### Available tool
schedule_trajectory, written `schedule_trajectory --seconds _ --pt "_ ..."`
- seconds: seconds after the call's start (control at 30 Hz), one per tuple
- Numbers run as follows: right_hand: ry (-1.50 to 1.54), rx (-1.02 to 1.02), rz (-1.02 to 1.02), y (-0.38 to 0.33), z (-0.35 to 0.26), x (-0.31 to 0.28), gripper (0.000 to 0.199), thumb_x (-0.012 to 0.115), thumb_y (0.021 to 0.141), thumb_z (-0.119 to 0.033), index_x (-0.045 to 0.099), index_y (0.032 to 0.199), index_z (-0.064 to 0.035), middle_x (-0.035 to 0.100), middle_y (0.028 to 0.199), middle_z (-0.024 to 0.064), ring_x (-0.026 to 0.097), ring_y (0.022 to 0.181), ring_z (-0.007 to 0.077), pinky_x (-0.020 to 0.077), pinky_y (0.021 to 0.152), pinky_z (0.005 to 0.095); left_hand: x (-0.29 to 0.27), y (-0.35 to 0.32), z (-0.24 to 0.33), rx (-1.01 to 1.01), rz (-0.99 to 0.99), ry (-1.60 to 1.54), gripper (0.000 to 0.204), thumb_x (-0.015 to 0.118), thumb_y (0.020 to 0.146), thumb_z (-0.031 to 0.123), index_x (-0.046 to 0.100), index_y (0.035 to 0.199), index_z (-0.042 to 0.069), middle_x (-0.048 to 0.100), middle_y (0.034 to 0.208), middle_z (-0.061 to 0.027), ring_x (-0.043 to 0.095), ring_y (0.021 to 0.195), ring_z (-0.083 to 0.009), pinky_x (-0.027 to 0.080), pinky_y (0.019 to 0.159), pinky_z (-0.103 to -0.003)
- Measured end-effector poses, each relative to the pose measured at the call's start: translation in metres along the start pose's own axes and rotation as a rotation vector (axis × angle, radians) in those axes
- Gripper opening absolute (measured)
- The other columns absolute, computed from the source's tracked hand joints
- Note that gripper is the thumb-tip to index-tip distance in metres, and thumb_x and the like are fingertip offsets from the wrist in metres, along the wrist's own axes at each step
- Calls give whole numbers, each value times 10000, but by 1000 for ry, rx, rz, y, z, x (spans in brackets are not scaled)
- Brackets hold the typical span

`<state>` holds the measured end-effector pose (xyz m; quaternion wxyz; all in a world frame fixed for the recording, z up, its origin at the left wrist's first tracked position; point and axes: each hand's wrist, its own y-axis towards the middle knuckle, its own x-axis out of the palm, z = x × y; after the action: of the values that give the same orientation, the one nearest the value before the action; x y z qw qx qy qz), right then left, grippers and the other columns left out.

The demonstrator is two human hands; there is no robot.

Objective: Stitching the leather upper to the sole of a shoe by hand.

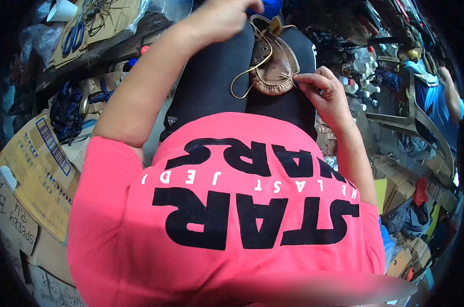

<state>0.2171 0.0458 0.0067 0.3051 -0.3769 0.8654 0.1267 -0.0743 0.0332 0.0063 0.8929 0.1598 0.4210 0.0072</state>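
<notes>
A brown leather shoe upper [273,64] lies on my lap, on black trousers [211,82]. A tan cord [252,69] loops from its edge and runs up toward my left hand. My left hand [224,18] is raised above the shoe near the top of the picture, fingers closed as if pulling the cord. My right hand [321,89] pinches the right edge of the shoe upper between thumb and fingers. My pink shirt [232,215] with black lettering fills the lower half of the picture.
Cardboard boxes [32,169] stack at my left, with blue scissors [73,38] on a cluttered wooden bench. Small bottles [362,77] and heaps of materials crowd the right. Another person in blue [441,97] stands at the far right.
</notes>
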Motion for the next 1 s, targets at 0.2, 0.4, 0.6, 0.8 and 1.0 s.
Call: schedule_trajectory --seconds 0.2,0.4,0.6,0.8,1.0 --pt "-335 -131 77 -19 -5 13 314 650 764 -21 694 1043 -158 503 743 57 519 683 236 414 638 351 6 -56 48 68 36 -100 241 650 750 -23 695 951 102 584 789 -72 612 718 -220 489 648 -309" --pt "-90 37 -37 -16 0 5 397 607 743 54 691 1071 -154 513 807 62 556 755 201 461 695 299 33 -75 55 38 32 90 142 710 730 99 709 864 144 523 723 -12 547 745 -191 392 720 -344" --pt "140 155 -192 3 18 -9 519 430 706 205 680 1067 -72 450 882 8 484 842 107 406 795 201 42 -61 43 66 36 -230 178 717 744 67 733 898 155 487 708 -32 505 665 -185 397 596 -315" --pt "148 137 -198 10 20 -11 476 488 717 176 714 1010 -123 523 883 31 545 856 136 456 809 232 47 -60 39 71 23 -163 193 724 738 71 743 897 179 485 706 -34 496 660 -191 403 593 -317" --pt "163 137 -190 11 22 -10 484 489 711 181 717 1011 -123 524 891 27 546 863 136 462 815 236 48 -59 37 82 16 -137 195 723 731 70 744 888 184 493 709 -35 501 675 -202 409 604 -327"
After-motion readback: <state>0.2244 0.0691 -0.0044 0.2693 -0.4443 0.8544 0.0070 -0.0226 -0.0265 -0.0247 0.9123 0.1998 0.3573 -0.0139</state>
